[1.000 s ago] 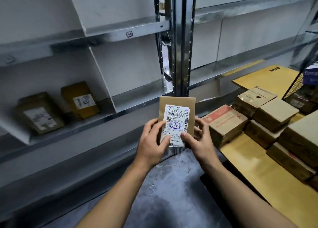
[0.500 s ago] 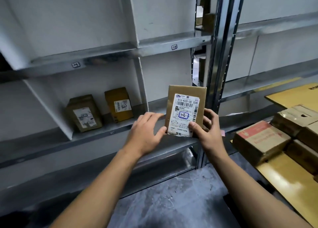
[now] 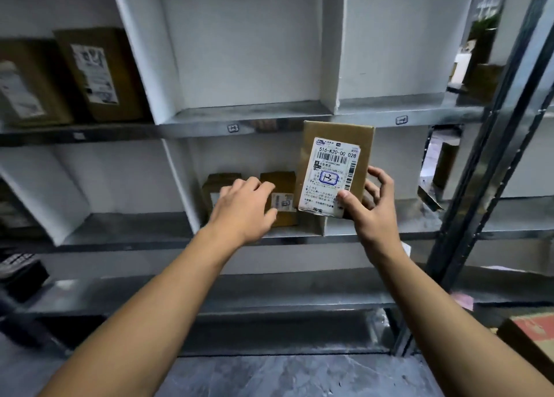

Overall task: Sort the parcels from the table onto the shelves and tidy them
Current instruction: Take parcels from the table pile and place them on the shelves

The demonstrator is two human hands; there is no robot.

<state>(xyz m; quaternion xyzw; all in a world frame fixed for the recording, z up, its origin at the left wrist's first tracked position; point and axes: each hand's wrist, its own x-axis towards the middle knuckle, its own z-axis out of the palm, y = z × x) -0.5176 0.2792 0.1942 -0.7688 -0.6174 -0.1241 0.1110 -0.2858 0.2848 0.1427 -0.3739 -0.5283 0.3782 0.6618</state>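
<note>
My right hand (image 3: 370,213) grips a small brown parcel (image 3: 335,168) by its lower right corner. The parcel is upright, and its white label with a barcode and a blue-circled mark faces me. It hangs in front of the metal shelf (image 3: 126,231). My left hand (image 3: 244,209) is off the parcel, fingers spread, held in front of two small brown parcels (image 3: 278,198) that stand in a shelf bay. The left of those two is partly hidden by my hand.
Two larger brown parcels (image 3: 99,73) lean on the upper shelf at the left. White dividers (image 3: 180,183) split the bays. A dark steel upright (image 3: 479,162) rises at the right. A red-printed box corner (image 3: 530,333) shows at bottom right, a dark object (image 3: 21,270) at far left.
My left hand has let go of the parcel and moved left toward the two shelved parcels. The parcel has risen, now held by my right hand alone. My view has turned left and closer to the shelf.
</note>
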